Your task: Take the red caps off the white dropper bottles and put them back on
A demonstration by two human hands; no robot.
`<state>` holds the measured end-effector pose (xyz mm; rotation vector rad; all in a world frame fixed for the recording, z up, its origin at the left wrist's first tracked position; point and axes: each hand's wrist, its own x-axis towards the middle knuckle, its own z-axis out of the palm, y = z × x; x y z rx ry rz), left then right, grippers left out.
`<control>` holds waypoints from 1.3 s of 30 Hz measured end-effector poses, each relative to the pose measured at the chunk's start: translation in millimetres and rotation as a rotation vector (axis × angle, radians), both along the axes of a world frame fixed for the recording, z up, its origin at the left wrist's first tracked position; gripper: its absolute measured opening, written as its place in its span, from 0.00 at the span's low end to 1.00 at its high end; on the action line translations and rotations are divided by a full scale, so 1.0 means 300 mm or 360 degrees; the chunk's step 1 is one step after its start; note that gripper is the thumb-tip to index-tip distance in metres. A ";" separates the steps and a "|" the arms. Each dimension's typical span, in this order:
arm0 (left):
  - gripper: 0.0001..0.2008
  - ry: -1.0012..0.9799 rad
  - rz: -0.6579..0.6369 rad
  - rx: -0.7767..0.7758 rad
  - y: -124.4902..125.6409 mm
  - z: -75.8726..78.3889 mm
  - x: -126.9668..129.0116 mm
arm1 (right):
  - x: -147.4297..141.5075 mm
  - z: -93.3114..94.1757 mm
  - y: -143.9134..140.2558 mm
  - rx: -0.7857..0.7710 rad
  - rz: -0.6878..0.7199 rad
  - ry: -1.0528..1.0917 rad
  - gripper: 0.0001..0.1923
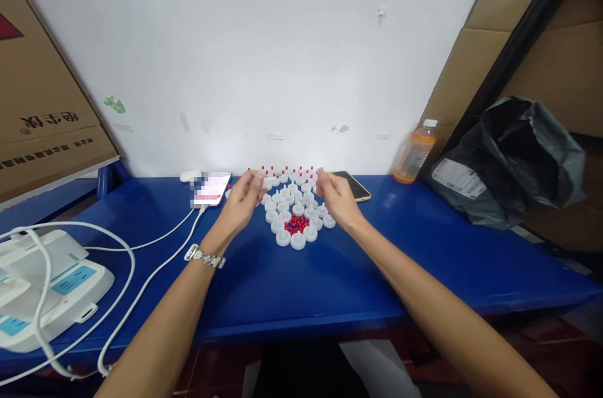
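Left hand (pixel 245 194) and right hand (pixel 332 194) over white caps (pixel 282 206), fingers pinched, contents unclear, red pins (pixel 296 223) at six o'clock, phone (pixel 211 189) at nine, bottle (pixel 414 152) at two, bag (pixel 509 162) at three on worktop (pixel 301 285).

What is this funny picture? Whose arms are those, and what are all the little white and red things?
The picture comes from a camera worn on a person's head, so it looks down at that person's own two arms. No machine is here, just bare hands. The left hand, with a bracelet on its wrist, and the right hand are both curled over a bunch of small white caps on a blue table. Each hand seems to pinch something tiny, too small to make out. Little red pieces lie in a pile among the caps. Nearby lie two phones, one plugged into a white cable, the other dark. An orange drink bottle and a black bag sit on the right.
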<state>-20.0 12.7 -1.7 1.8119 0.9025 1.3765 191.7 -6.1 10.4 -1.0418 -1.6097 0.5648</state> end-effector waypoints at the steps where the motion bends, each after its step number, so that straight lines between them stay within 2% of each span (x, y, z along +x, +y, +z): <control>1: 0.18 0.0101 0.0001 0.0012 0.005 -0.002 -0.013 | 0.012 -0.003 -0.004 -0.0018 0.0047 -0.0153 0.26; 4: 0.16 0.0355 -0.0040 0.0078 0.004 -0.009 -0.030 | 0.024 -0.015 -0.016 -0.0037 0.0230 -0.0643 0.19; 7: 0.16 0.0505 -0.0039 0.0076 -0.010 -0.009 -0.028 | 0.016 -0.020 -0.023 -0.0027 0.0283 -0.0812 0.13; 11: 0.17 0.0642 -0.0022 0.0060 -0.023 -0.001 -0.026 | 0.000 -0.021 -0.010 -0.0109 0.0282 -0.0464 0.13; 15: 0.18 0.0661 -0.0005 0.0057 -0.024 0.004 -0.027 | -0.044 -0.027 0.033 -0.0160 0.0486 -0.0051 0.14; 18: 0.18 0.0652 0.0065 0.0069 -0.016 0.002 -0.036 | -0.084 -0.021 0.081 -0.0145 0.0556 0.0055 0.12; 21: 0.18 0.0698 0.0279 0.0114 0.004 -0.007 -0.060 | -0.113 -0.006 0.145 -0.0015 0.0376 -0.0081 0.08; 25: 0.11 0.0889 0.0544 0.0215 0.034 -0.037 -0.093 | -0.148 -0.008 0.255 0.0093 0.0088 -0.0467 0.05; 29: 0.13 0.1127 0.0503 0.0243 0.040 -0.074 -0.093 | -0.190 -0.040 0.334 0.0023 0.0017 -0.0843 0.07; 32: 0.14 0.1232 0.0474 0.0169 0.035 -0.088 -0.082 | -0.208 -0.057 0.343 0.0000 0.0013 -0.1049 0.08; 39: 0.12 0.1204 0.0464 0.0131 0.039 -0.070 -0.091 | -0.228 -0.026 0.349 -0.0171 -0.0107 -0.1213 0.10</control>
